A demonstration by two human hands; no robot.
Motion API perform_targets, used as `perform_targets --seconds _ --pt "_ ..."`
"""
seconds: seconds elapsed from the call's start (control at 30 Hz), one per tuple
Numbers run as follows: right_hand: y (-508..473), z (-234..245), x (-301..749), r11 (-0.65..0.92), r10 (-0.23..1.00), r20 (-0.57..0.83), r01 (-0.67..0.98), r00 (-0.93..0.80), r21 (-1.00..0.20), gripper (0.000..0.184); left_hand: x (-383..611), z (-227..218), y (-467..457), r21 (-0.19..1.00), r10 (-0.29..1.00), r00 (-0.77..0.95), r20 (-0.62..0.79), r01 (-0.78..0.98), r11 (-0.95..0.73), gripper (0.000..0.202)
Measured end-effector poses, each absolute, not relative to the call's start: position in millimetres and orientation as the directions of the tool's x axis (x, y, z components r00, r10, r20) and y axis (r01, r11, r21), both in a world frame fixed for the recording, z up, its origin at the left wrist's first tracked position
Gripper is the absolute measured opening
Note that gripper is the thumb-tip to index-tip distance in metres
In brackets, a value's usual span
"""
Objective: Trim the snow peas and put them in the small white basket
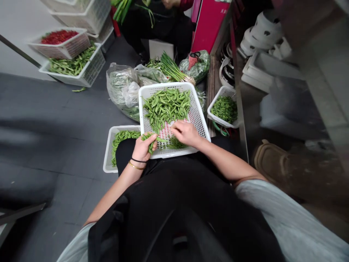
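Observation:
A white perforated basket (200, 123) rests on my lap, with a heap of green pea pods (166, 105) toward its far side. At its near left corner my left hand (144, 146) is closed around several pea pods (151, 146), their ends sticking out between the fingers. My right hand (185, 133) hovers over the basket's near right part, fingers pinched together; whatever is between the fingertips is too small to make out. Below that hand, small green trimmings (176, 143) lie on the basket's bottom.
Left of my knee a second white basket (107, 160) holds more pods. Bagged greens (120, 82) and spring onions (173, 67) lie ahead, before a seated person (163, 27). A basket of leafy greens (225, 109) stands right, beside a metal shelf. Stacked baskets (92, 74) stand at left.

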State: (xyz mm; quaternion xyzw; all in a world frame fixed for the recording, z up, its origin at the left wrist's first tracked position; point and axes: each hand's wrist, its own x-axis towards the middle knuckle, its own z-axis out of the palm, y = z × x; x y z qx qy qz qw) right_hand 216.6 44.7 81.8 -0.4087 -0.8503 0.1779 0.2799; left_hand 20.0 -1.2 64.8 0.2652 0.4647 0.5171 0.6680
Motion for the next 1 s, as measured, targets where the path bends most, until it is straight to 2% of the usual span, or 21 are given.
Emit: perform_targets --seconds 0.07,0.17,0.23,0.3,0.4,0.47,0.53,0.6,0.67,0.7,0.77,0.87,0.93,1.0 --pt "53 84 233 0.530 0.843 0.287 0.608 -0.455 -0.591 0.024 14 64 -1 0.912 0.961 -0.108 -0.256 -0.356 0.203 0.024" --pt "58 87 239 0.471 0.861 0.172 0.621 -0.479 -0.627 0.020 9 62 -1 0.973 0.973 -0.175 -0.152 -0.201 0.116 0.022" --pt "55 85 229 0.521 0.803 0.105 0.604 -0.587 -0.603 0.028 10 60 -2 0.990 0.981 -0.161 -0.110 -0.108 0.093 0.022" --pt "51 82 214 0.597 0.717 0.041 0.584 -0.696 -0.550 0.027 12 59 -4 0.995 0.984 -0.152 -0.089 -0.063 0.080 0.021" --pt "49 78 199 0.642 0.671 0.050 0.546 -0.740 -0.539 0.030 11 59 -6 0.992 0.984 -0.149 -0.094 -0.099 0.080 0.020" --pt "51 78 199 0.623 0.695 0.117 0.511 -0.710 -0.592 0.034 6 61 -8 0.986 0.986 -0.073 -0.148 -0.091 0.141 0.019" --pt "53 82 205 0.608 0.683 0.120 0.470 -0.721 -0.640 0.035 -1 64 -8 0.968 0.964 0.086 -0.251 0.001 0.252 0.019" --pt "53 85 211 0.617 0.600 0.050 0.422 -0.799 -0.664 0.033 -10 68 -7 0.941 0.914 0.227 -0.336 0.110 0.319 0.022" --pt "51 88 212 0.639 0.469 -0.023 0.357 -0.883 -0.681 0.029 -16 73 -3 0.940 0.903 0.268 -0.337 0.153 0.305 0.025" --pt "50 89 210 0.646 0.419 -0.042 0.330 -0.907 -0.688 0.028 -17 74 -1 0.947 0.912 0.267 -0.312 0.156 0.279 0.026" --pt "48 89 203 0.648 0.395 -0.040 0.309 -0.918 -0.697 0.026 -16 76 3 0.962 0.921 0.290 -0.261 0.162 0.222 0.025" --pt "53 87 193 0.619 0.503 0.013 0.350 -0.864 -0.703 0.027 -9 73 6 0.971 0.922 0.313 -0.229 0.141 0.193 0.024" --pt "61 81 194 0.568 0.562 -0.006 0.391 -0.827 -0.724 0.029 -8 68 7 0.977 0.963 0.163 -0.215 0.036 0.212 0.021" --pt "73 71 202 0.510 0.538 -0.157 0.468 -0.828 -0.722 0.029 -12 63 8 0.968 0.975 -0.045 -0.218 -0.138 0.210 0.018"
